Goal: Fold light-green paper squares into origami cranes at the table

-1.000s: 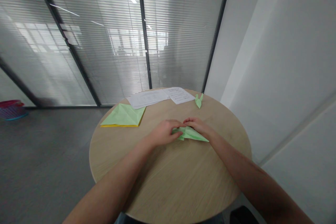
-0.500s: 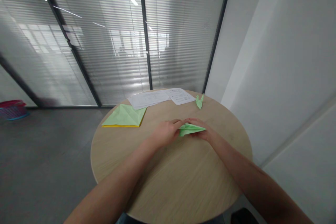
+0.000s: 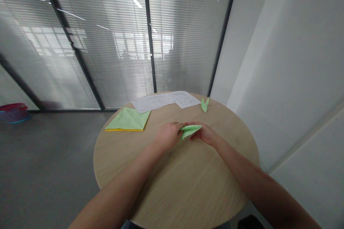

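Observation:
A folded light-green paper (image 3: 190, 130) is held between both my hands just above the middle of the round wooden table (image 3: 172, 182). My left hand (image 3: 168, 136) grips its left end with closed fingers. My right hand (image 3: 206, 135) pinches it from the right, and the paper's pointed flap lies over those fingers. Most of the fingertips are hidden under the paper.
A stack of light-green and yellow square sheets (image 3: 128, 120) lies at the table's back left. White printed pages (image 3: 164, 101) rest at the far edge, with a small folded green paper figure (image 3: 204, 105) beside them. A white wall stands close on the right, glass partitions with blinds behind.
The green paper has been lifted off the table and folded narrower. Its long point, which lay flat toward the right, is now raised between my hands. Both hands shifted slightly closer together.

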Action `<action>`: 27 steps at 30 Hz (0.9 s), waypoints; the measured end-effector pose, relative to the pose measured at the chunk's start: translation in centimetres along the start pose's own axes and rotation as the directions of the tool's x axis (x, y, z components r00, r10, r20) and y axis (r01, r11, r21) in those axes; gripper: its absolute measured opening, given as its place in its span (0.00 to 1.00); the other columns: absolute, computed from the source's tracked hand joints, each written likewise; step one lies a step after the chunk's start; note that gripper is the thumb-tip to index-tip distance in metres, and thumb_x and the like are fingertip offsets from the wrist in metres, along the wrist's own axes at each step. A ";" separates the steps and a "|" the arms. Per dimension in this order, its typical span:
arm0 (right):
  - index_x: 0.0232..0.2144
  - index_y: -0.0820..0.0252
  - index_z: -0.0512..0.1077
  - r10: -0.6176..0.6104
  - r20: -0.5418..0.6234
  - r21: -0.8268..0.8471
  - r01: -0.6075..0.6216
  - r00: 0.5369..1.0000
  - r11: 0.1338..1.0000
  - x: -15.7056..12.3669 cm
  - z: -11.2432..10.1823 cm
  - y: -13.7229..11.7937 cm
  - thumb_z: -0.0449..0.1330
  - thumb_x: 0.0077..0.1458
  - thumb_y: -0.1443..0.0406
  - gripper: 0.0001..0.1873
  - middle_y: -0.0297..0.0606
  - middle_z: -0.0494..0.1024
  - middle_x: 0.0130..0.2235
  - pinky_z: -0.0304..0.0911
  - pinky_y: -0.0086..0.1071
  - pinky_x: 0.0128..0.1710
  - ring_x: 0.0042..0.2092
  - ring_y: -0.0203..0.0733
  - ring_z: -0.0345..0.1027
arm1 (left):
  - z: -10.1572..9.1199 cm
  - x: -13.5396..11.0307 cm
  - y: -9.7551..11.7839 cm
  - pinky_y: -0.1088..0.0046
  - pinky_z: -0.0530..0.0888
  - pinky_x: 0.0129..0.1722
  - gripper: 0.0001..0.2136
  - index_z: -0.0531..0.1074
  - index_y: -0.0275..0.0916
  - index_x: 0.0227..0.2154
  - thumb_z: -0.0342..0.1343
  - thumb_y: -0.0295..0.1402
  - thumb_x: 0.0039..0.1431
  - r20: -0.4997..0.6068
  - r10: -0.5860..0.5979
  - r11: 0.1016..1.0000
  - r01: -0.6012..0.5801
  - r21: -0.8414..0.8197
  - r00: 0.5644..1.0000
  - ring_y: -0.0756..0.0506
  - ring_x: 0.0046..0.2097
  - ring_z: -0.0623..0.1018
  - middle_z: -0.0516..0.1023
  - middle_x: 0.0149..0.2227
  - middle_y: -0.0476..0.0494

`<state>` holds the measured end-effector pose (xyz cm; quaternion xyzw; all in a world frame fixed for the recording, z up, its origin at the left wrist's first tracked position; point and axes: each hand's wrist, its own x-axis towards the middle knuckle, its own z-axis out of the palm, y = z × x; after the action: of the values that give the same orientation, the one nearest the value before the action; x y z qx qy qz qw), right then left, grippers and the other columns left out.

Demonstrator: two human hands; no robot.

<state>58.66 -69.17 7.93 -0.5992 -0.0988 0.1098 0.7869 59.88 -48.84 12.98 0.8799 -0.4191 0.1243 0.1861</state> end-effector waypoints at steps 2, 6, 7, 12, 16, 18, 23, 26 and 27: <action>0.43 0.59 0.74 -0.011 -0.020 -0.033 0.011 1.000 0.999 0.2 -0.1 0.2 0.56 0.53 0.57 0.18 0.41 0.76 0.38 0.68 0.32 0.30 0.35 0.40 0.70 | 0.0 0.1 0.0 0.72 0.68 0.38 0.14 0.75 0.42 0.44 0.48 0.30 0.60 -0.002 -0.037 0.999 0.037 -0.010 0.999 0.44 0.39 0.77 0.79 0.40 0.42; 0.40 0.56 0.74 -0.053 -0.097 -0.154 0.037 0.994 0.987 0.2 0.4 0.2 0.61 0.51 0.61 0.13 0.38 0.75 0.37 0.68 0.31 0.32 0.34 0.37 0.69 | 0.1 0.4 -0.4 0.73 0.67 0.36 0.13 0.77 0.40 0.38 0.47 0.30 0.60 -0.005 -0.144 0.988 0.144 -0.059 0.990 0.46 0.35 0.77 0.80 0.36 0.42; 0.41 0.55 0.73 -0.055 -0.097 -0.166 0.038 0.994 0.985 0.1 0.7 0.1 0.61 0.51 0.61 0.14 0.37 0.75 0.38 0.68 0.31 0.34 0.37 0.38 0.70 | 0.1 0.4 -0.5 0.73 0.67 0.35 0.13 0.77 0.39 0.37 0.46 0.31 0.60 -0.009 -0.181 0.981 0.180 -0.076 0.983 0.46 0.34 0.76 0.80 0.34 0.42; 0.51 0.49 0.66 0.000 -0.086 -0.052 -0.004 0.996 0.999 -0.3 2.7 -0.4 0.61 0.54 0.58 0.22 0.37 0.75 0.43 0.69 0.33 0.37 0.40 0.39 0.71 | 0.5 0.6 -1.1 0.74 0.66 0.32 0.13 0.77 0.37 0.35 0.46 0.32 0.59 -0.064 -0.308 0.942 0.295 -0.163 0.949 0.46 0.32 0.76 0.80 0.33 0.40; 0.57 0.45 0.59 -0.014 -0.018 0.006 0.014 1.000 1.000 -0.7 3.7 -0.7 0.59 0.55 0.56 0.28 0.38 0.70 0.53 0.70 0.39 0.40 0.45 0.42 0.71 | 0.9 0.7 -1.1 0.73 0.66 0.33 0.12 0.76 0.36 0.35 0.47 0.30 0.59 -0.113 -0.325 0.938 0.305 -0.162 0.939 0.45 0.33 0.76 0.80 0.34 0.39; 0.59 0.44 0.56 -0.065 0.007 -0.033 0.065 0.998 0.997 -0.9 4.1 -0.8 0.61 0.54 0.57 0.32 0.37 0.61 0.61 0.70 0.41 0.43 0.50 0.45 0.68 | 1.0 0.7 -1.0 0.73 0.66 0.35 0.12 0.75 0.36 0.36 0.46 0.29 0.60 -0.137 -0.298 0.948 0.276 -0.161 0.945 0.45 0.35 0.76 0.79 0.35 0.38; 0.60 0.46 0.56 -0.224 -0.041 -0.270 0.206 0.974 0.941 -0.5 4.6 -0.2 0.62 0.51 0.60 0.35 0.35 0.57 0.64 0.68 0.39 0.45 0.54 0.47 0.64 | 1.4 0.6 -0.5 0.72 0.69 0.40 0.14 0.73 0.38 0.45 0.46 0.27 0.60 -0.139 -0.226 0.961 0.197 -0.197 0.964 0.44 0.39 0.77 0.79 0.40 0.39; 0.57 0.52 0.62 -0.276 -0.136 -0.377 0.208 0.951 0.903 0.2 4.1 0.7 0.59 0.52 0.63 0.29 0.38 0.69 0.56 0.67 0.38 0.46 0.50 0.46 0.67 | 1.7 0.6 -0.2 0.71 0.69 0.44 0.18 0.69 0.39 0.51 0.46 0.27 0.60 -0.125 -0.210 0.961 0.181 -0.211 0.970 0.43 0.43 0.77 0.78 0.45 0.39; 0.54 0.54 0.65 -0.279 -0.173 -0.411 0.188 0.944 0.892 0.4 3.8 1.0 0.58 0.52 0.64 0.26 0.38 0.73 0.51 0.67 0.38 0.45 0.48 0.46 0.68 | 1.8 0.5 -0.2 0.70 0.69 0.45 0.19 0.68 0.39 0.53 0.47 0.26 0.59 -0.123 -0.220 0.959 0.192 -0.207 0.968 0.43 0.45 0.76 0.77 0.47 0.38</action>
<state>57.88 -65.27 7.98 -0.7353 -0.0996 -0.0775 0.6659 60.48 -49.90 11.49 0.8853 -0.3203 0.1263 0.3126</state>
